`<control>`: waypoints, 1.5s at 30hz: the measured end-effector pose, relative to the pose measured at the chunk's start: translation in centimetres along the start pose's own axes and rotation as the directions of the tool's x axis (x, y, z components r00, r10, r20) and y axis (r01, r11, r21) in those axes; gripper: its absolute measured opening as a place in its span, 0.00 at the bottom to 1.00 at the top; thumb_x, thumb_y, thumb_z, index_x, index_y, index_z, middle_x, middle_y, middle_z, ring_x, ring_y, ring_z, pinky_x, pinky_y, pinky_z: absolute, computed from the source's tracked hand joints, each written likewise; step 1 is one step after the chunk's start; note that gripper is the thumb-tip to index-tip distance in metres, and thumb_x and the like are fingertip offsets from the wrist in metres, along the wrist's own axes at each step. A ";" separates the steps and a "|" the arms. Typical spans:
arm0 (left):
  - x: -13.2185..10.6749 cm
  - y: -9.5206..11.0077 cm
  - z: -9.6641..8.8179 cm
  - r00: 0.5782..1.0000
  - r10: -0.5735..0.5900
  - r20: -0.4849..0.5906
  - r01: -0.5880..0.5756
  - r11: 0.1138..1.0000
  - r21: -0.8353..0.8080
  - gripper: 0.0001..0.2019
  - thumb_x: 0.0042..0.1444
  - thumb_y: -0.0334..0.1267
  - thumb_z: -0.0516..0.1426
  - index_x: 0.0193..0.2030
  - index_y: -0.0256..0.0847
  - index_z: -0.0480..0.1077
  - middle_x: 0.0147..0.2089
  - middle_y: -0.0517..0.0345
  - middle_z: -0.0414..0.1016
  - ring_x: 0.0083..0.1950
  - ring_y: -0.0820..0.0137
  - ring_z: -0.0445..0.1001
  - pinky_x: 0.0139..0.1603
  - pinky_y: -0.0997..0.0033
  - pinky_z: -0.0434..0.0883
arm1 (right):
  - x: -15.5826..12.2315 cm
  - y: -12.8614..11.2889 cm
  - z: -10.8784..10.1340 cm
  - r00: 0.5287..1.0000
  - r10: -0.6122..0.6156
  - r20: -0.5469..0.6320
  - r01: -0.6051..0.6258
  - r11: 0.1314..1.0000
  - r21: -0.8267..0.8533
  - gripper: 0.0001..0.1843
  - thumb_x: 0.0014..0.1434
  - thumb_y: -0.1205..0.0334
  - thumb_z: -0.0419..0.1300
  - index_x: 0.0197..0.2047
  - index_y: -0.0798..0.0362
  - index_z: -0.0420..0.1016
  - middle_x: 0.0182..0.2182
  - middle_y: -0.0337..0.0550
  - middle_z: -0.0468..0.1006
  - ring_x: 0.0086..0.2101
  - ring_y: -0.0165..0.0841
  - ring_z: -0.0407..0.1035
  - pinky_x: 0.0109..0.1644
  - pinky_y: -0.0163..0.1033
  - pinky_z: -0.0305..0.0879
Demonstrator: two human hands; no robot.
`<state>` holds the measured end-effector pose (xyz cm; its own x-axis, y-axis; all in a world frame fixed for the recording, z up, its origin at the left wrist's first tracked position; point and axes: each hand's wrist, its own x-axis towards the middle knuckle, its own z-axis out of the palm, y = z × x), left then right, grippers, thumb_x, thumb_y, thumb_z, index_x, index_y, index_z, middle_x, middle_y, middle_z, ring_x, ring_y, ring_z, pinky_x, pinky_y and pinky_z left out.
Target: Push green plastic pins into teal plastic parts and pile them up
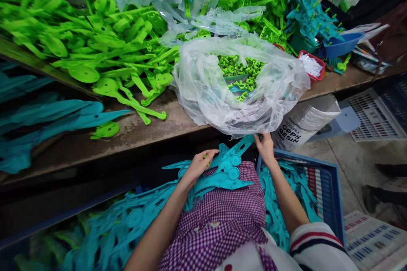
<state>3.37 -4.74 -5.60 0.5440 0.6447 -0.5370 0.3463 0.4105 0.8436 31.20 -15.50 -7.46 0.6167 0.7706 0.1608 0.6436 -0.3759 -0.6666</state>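
Observation:
My left hand (199, 165) is curled over my lap with a small green plastic piece (205, 157) pinched in its fingers. It rests against several teal plastic parts (226, 170) lying across my purple checked lap. My right hand (264, 147) grips the far end of the top teal part, just under the bench edge. Above both hands, a clear plastic bag (203, 89) holding small green pieces (242, 73) sits on the wooden bench (152, 127).
Bright green plastic parts (95, 46) are heaped over the bench, with teal ones (310, 12) at the back right. A blue crate (330, 194) of teal parts stands at my right. A red tray (313, 65) and a printed sack (302, 125) lie near the bag.

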 end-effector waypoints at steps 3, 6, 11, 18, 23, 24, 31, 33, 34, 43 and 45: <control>-0.6 1.5 1.0 0.958 -0.153 0.242 0.264 0.800 -0.538 0.23 0.63 0.50 0.56 0.57 0.36 0.73 0.35 0.54 0.75 0.29 0.76 0.71 0.29 0.77 0.68 | -3.6 -5.5 0.0 0.997 -0.069 0.017 0.066 0.988 0.137 0.13 0.68 0.56 0.53 0.49 0.53 0.73 0.43 0.48 0.76 0.43 0.36 0.71 0.48 0.41 0.66; -0.5 2.6 2.2 0.927 -0.162 0.339 0.372 0.520 -0.769 0.19 0.66 0.42 0.53 0.56 0.32 0.74 0.42 0.49 0.77 0.36 0.74 0.75 0.36 0.78 0.73 | -6.4 -10.6 1.3 0.933 -0.259 0.248 0.213 0.957 0.199 0.12 0.67 0.56 0.57 0.51 0.49 0.74 0.43 0.45 0.76 0.44 0.36 0.71 0.49 0.41 0.65; -0.7 3.1 3.5 0.965 -0.148 0.217 0.262 0.480 -0.837 0.17 0.68 0.40 0.51 0.52 0.32 0.77 0.52 0.46 0.77 0.53 0.70 0.75 0.54 0.76 0.71 | -7.1 -13.2 3.5 0.912 -0.277 0.302 0.251 0.960 0.121 0.15 0.66 0.58 0.58 0.55 0.50 0.73 0.47 0.47 0.75 0.45 0.37 0.70 0.49 0.42 0.64; -0.8 2.8 3.7 0.971 -0.107 0.215 0.240 0.446 -0.862 0.19 0.67 0.45 0.52 0.52 0.34 0.76 0.51 0.47 0.76 0.50 0.68 0.75 0.49 0.73 0.74 | -5.9 -13.3 3.6 0.951 -0.228 0.209 0.135 0.914 0.383 0.11 0.68 0.63 0.52 0.48 0.51 0.75 0.43 0.44 0.78 0.43 0.34 0.71 0.48 0.40 0.64; -0.8 1.6 1.4 0.987 -0.111 0.114 0.158 0.751 -0.641 0.16 0.57 0.40 0.62 0.51 0.39 0.76 0.35 0.56 0.73 0.27 0.79 0.65 0.21 0.82 0.59 | -4.9 -10.3 1.1 0.960 0.193 0.205 -0.278 0.771 0.574 0.11 0.66 0.57 0.54 0.46 0.51 0.74 0.37 0.40 0.74 0.37 0.31 0.69 0.44 0.37 0.65; -0.7 1.4 0.9 0.997 -0.078 0.024 0.080 0.863 -0.500 0.15 0.57 0.42 0.63 0.49 0.39 0.77 0.33 0.57 0.72 0.26 0.78 0.64 0.20 0.80 0.57 | -5.1 -9.7 0.4 0.941 0.258 0.218 -0.337 0.743 0.578 0.12 0.65 0.56 0.54 0.46 0.51 0.74 0.35 0.39 0.74 0.35 0.31 0.68 0.42 0.36 0.65; 1.4 -0.1 0.2 0.959 0.272 0.080 -0.264 0.754 0.601 0.15 0.52 0.51 0.64 0.41 0.43 0.80 0.33 0.56 0.76 0.35 0.66 0.72 0.37 0.69 0.64 | -6.1 -9.8 0.1 0.908 0.236 0.345 -0.393 0.762 0.514 0.18 0.64 0.49 0.57 0.47 0.52 0.78 0.31 0.40 0.75 0.29 0.29 0.66 0.34 0.33 0.63; 2.1 -0.8 1.0 0.967 0.233 0.101 -0.240 0.714 0.658 0.15 0.54 0.51 0.63 0.40 0.42 0.80 0.36 0.54 0.78 0.37 0.64 0.74 0.38 0.69 0.64 | -5.9 -9.0 1.5 0.901 0.266 0.343 -0.408 0.789 0.460 0.19 0.62 0.46 0.59 0.41 0.54 0.79 0.28 0.40 0.76 0.26 0.30 0.66 0.31 0.34 0.63; 2.3 -1.2 1.3 0.971 0.221 0.095 -0.226 0.705 0.673 0.15 0.55 0.51 0.63 0.40 0.42 0.80 0.38 0.53 0.79 0.39 0.63 0.75 0.38 0.69 0.64 | -5.8 -8.3 2.1 0.892 0.295 0.341 -0.430 0.788 0.442 0.20 0.60 0.45 0.60 0.39 0.55 0.79 0.26 0.40 0.76 0.25 0.30 0.67 0.30 0.34 0.63; 2.6 -2.7 2.9 0.967 0.254 0.021 -0.205 0.728 0.654 0.10 0.55 0.46 0.62 0.34 0.42 0.79 0.37 0.51 0.79 0.37 0.62 0.74 0.38 0.68 0.62 | -6.9 -4.5 4.4 0.924 0.191 0.330 -0.296 0.905 0.306 0.20 0.62 0.46 0.58 0.44 0.54 0.79 0.31 0.44 0.80 0.30 0.34 0.73 0.35 0.37 0.70; 2.5 -2.7 3.0 0.964 0.264 0.017 -0.212 0.732 0.648 0.09 0.55 0.44 0.61 0.33 0.42 0.78 0.35 0.52 0.78 0.36 0.63 0.73 0.37 0.68 0.61 | -6.7 -4.9 4.4 0.948 0.105 0.301 -0.175 0.960 0.217 0.18 0.65 0.48 0.56 0.44 0.53 0.79 0.35 0.46 0.80 0.33 0.34 0.74 0.38 0.37 0.70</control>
<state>6.07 -6.12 -9.27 0.6293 0.7188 -0.2957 0.6332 -0.2536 0.7312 21.91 -16.57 -8.49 0.5157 0.8458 -0.1363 0.4121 -0.3844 -0.8261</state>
